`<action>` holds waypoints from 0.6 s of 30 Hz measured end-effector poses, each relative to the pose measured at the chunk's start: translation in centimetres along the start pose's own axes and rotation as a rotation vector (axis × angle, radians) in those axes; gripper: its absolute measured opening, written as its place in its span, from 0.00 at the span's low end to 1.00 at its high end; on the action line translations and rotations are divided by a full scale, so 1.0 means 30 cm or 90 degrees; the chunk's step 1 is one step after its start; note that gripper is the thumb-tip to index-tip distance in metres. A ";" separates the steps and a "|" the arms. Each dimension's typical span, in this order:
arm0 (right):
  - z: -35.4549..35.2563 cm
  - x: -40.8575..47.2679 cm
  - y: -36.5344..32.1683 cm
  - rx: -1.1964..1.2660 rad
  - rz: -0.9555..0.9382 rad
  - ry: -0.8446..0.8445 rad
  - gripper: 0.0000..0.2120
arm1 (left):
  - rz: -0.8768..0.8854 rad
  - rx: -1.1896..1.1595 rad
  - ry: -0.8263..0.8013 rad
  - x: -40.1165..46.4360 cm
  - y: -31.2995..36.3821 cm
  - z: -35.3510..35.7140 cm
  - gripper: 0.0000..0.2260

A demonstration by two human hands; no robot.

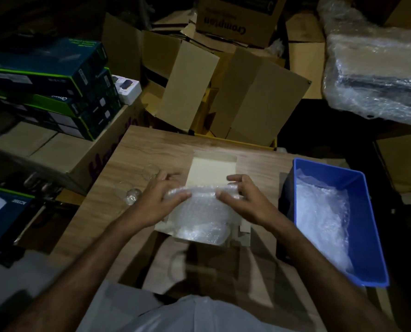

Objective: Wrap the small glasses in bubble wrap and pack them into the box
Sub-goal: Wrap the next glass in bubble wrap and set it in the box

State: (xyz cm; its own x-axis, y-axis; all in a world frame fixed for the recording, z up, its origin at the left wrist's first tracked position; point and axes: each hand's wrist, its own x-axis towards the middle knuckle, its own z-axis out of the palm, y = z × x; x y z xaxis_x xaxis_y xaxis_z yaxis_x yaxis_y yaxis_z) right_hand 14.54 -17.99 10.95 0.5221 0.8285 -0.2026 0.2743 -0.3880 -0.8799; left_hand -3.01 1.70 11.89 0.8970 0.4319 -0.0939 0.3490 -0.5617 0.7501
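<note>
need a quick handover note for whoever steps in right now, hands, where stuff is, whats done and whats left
Left hand and right hand: both grip a bubble wrap roll held over the small cardboard box on the table.
Loose glasses lie on the table, left of the box, unwrapped.
Blue bin on the right holds spare wrap.
Done: one roll nearly wrapped; its contents are hidden.
Left: put the roll in the box, wrap and pack the remaining glasses.

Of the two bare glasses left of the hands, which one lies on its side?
The nearer glass, by the left wrist; the farther glass stands upright.
</note>
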 end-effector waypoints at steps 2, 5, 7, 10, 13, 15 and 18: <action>0.003 -0.007 -0.019 0.230 0.047 0.008 0.14 | -0.047 -0.207 0.004 0.002 0.001 0.018 0.19; 0.037 -0.014 -0.028 0.322 0.063 0.041 0.15 | -0.113 -0.349 0.080 0.002 0.006 0.062 0.20; 0.067 -0.022 -0.018 0.347 0.074 0.077 0.18 | -0.163 -0.398 0.114 0.001 0.001 0.074 0.18; 0.088 -0.032 -0.018 0.394 0.110 0.147 0.24 | -0.159 -0.467 0.047 -0.029 -0.008 0.059 0.34; 0.087 -0.033 -0.003 0.397 0.124 0.110 0.37 | -0.136 -0.460 0.070 -0.043 -0.029 0.057 0.37; 0.085 -0.036 0.017 0.411 0.132 0.064 0.44 | -0.165 -0.501 0.072 -0.052 -0.041 0.064 0.34; 0.080 -0.034 0.036 0.434 0.113 0.093 0.40 | -0.177 -0.509 -0.088 -0.069 -0.051 0.027 0.32</action>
State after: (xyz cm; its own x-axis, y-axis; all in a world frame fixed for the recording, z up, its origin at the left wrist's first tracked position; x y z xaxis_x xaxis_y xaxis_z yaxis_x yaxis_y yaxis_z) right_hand 12.37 -18.29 9.18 0.6272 0.6956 -0.3504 -0.3657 -0.1342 -0.9210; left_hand -5.19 1.09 10.42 0.8499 0.3616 -0.3832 0.3120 0.2407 0.9191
